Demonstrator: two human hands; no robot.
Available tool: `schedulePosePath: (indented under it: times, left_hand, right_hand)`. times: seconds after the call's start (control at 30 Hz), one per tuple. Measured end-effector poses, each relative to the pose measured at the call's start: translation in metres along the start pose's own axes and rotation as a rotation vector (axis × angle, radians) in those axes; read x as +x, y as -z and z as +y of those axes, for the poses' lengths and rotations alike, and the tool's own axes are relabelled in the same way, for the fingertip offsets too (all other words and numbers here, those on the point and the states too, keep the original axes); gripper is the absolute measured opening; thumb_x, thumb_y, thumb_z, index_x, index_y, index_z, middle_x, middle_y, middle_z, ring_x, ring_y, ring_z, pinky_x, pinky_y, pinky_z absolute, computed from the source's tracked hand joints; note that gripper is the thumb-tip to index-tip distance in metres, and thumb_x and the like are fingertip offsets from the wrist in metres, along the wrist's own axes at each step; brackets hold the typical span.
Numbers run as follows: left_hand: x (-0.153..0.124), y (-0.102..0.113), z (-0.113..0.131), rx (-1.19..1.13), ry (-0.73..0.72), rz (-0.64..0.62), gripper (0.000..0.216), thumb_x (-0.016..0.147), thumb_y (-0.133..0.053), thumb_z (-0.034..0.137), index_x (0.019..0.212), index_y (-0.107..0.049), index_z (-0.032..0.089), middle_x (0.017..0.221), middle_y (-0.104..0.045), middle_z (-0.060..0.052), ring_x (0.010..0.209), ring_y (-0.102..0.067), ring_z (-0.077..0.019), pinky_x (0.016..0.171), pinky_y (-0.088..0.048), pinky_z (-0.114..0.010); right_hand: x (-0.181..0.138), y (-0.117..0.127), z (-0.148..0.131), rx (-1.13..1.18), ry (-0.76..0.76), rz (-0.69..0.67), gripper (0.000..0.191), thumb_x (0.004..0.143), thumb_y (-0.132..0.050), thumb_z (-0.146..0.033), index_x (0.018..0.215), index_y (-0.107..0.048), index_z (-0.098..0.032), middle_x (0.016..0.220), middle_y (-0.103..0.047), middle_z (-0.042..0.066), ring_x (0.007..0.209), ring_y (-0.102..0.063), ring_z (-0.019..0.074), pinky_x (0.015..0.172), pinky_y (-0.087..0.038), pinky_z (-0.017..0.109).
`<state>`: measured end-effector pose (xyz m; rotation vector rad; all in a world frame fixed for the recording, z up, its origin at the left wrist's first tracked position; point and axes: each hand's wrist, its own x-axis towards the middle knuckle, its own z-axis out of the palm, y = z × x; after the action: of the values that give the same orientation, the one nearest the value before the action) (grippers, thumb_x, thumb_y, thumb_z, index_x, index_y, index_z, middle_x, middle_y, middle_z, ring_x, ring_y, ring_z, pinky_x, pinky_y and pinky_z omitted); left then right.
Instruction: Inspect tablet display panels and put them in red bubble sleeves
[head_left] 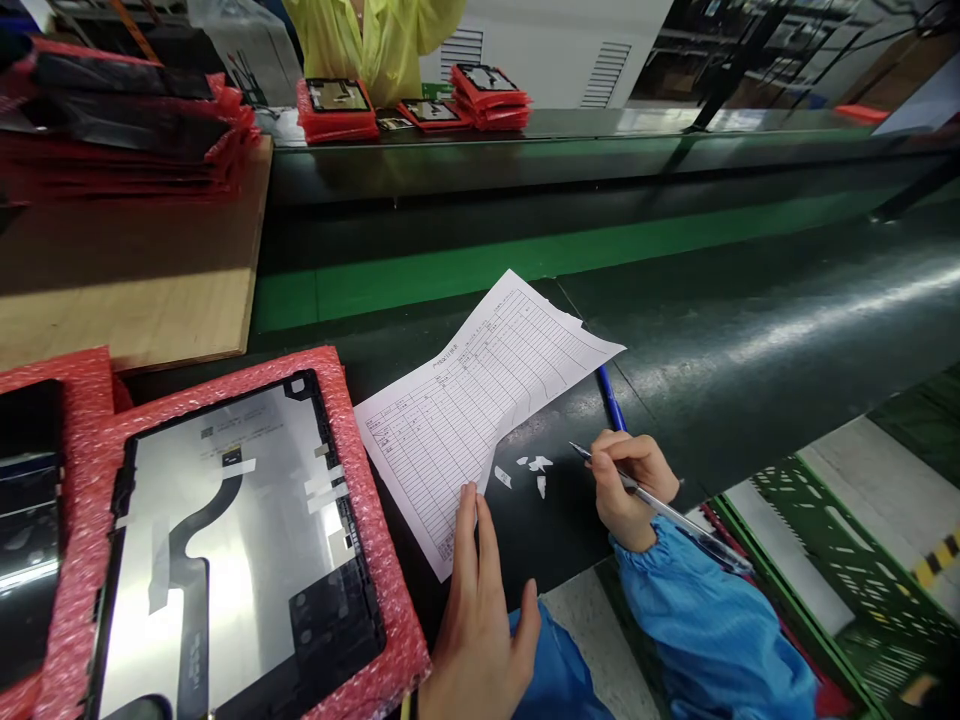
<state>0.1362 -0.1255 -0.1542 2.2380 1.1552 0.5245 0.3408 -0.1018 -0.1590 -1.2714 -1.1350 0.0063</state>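
Note:
My right hand [634, 485] is closed around a pen [679, 520] with a clear barrel, its tip pointing left above the dark work surface. My left hand [484, 620] lies flat with fingers stretched out, the fingertips at the lower edge of a printed form [450, 430]. The form is a ruled table, bent across its middle, with a few marks in its upper rows. Between the form and my right hand lie several torn white scraps [536, 470]. A blue pen [611, 398] rests partly under the paper's right end.
Left of the form, a tablet screen panel [247, 560] lies on red bubble wrap [390, 620]. Red-wrapped panels [127, 130] are stacked on a wooden board [187, 270]. A person in yellow [375, 45] stands across the green-and-black bench. A green crate [847, 560] sits at lower right.

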Motion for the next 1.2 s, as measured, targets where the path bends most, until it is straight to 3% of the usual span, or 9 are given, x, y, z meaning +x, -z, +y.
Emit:
schedulePosePath:
  times: [0.63, 0.77, 0.9, 1.0, 1.1, 1.2]
  left_hand:
    - [-0.002, -0.002, 0.002, 0.045, -0.005, -0.008, 0.076, 0.091, -0.04, 0.015, 0.152, 0.006, 0.015, 0.16, -0.008, -0.017, 0.144, -0.026, -0.0293, 0.108, -0.043, -0.044]
    - [0.0, -0.002, -0.006, 0.125, -0.167, -0.015, 0.073, 0.088, -0.044, 0.011, 0.151, -0.006, 0.008, 0.159, -0.02, -0.016, 0.145, -0.022, -0.0284, 0.109, -0.04, -0.045]
    - [0.006, -0.001, -0.012, 0.197, -0.415, 0.012, 0.055, 0.086, -0.048, 0.008, 0.14, -0.038, 0.003, 0.146, -0.048, -0.01, 0.143, -0.028, -0.0271, 0.118, -0.022, -0.048]
    - [0.007, -0.002, -0.012, 0.17, -0.49, 0.099, 0.037, 0.088, -0.048, 0.01, 0.123, -0.057, 0.005, 0.13, -0.063, -0.006, 0.132, -0.044, -0.0239, 0.119, -0.017, -0.044]
    - [0.006, -0.007, -0.012, 0.18, -0.485, 0.185, 0.031, 0.089, -0.047, 0.011, 0.115, -0.063, 0.004, 0.119, -0.069, -0.008, 0.12, -0.054, -0.0236, 0.11, -0.032, -0.039]
    - [0.003, -0.015, -0.014, 0.23, -0.516, 0.218, 0.03, 0.09, -0.046, 0.011, 0.111, -0.066, 0.002, 0.116, -0.07, -0.011, 0.112, -0.058, -0.0254, 0.1, -0.039, -0.039]
  right_hand:
    - [-0.003, 0.001, 0.003, 0.096, 0.064, -0.032, 0.015, 0.085, -0.059, -0.018, 0.072, -0.054, -0.024, 0.052, -0.05, -0.003, 0.04, -0.047, 0.0126, 0.043, -0.038, 0.03]
    - [-0.008, 0.003, 0.006, 0.135, 0.105, 0.029, 0.017, 0.087, -0.058, -0.023, 0.071, -0.052, -0.024, 0.052, -0.051, -0.004, 0.037, -0.045, 0.0118, 0.04, -0.035, 0.028]
    - [-0.013, 0.009, -0.002, 0.127, 0.119, 0.093, 0.015, 0.09, -0.053, -0.026, 0.075, -0.052, -0.025, 0.056, -0.053, -0.004, 0.039, -0.045, 0.0114, 0.04, -0.035, 0.027]
    - [-0.016, 0.013, -0.016, 0.082, 0.044, -0.048, 0.01, 0.088, -0.057, -0.026, 0.079, -0.056, -0.024, 0.059, -0.056, -0.002, 0.045, -0.051, 0.0129, 0.044, -0.04, 0.028]
    - [-0.02, 0.012, -0.029, -0.009, -0.157, -0.304, 0.014, 0.085, -0.063, -0.02, 0.073, -0.057, -0.022, 0.058, -0.056, -0.002, 0.048, -0.053, 0.0131, 0.045, -0.042, 0.026]
    - [-0.024, 0.009, -0.034, -0.098, -0.313, -0.447, 0.028, 0.082, -0.068, -0.021, 0.062, -0.049, -0.021, 0.052, -0.047, -0.005, 0.045, -0.045, 0.01, 0.041, -0.036, 0.022]
